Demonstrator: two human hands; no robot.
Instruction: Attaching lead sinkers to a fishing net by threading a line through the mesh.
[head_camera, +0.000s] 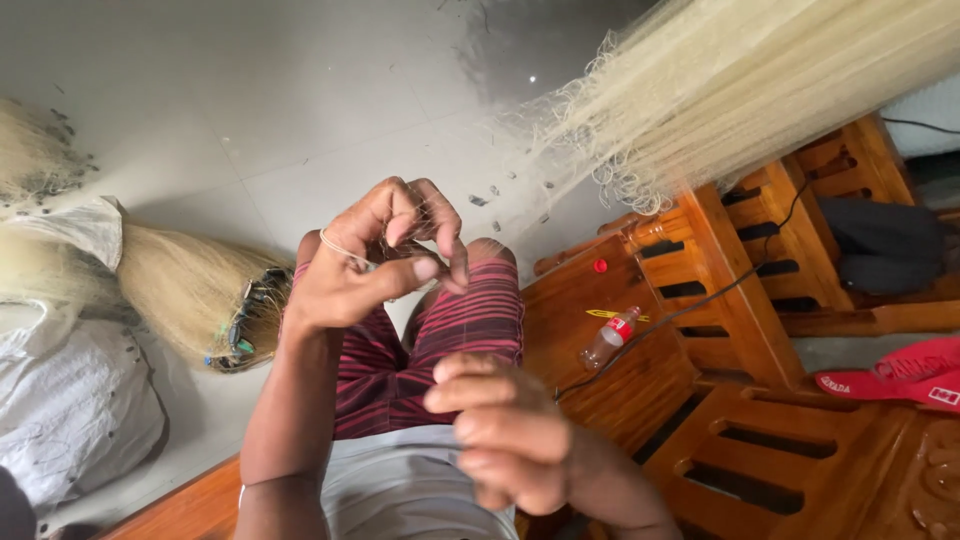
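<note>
the right hand (500, 430), nearest, looks pinched shut on fine thread (345, 250) that loops round the half-curled left hand (385, 255).

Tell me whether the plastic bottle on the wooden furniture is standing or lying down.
Lying down. The plastic bottle rests on its side on the wooden furniture, its cap end pointing up-right.

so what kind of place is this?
Likely a home room used for net-making: a pale tiled floor, carved wooden furniture, and bundles of pale fishing net. The left hand is working fine mesh; the right hand is closed near the body.
</note>
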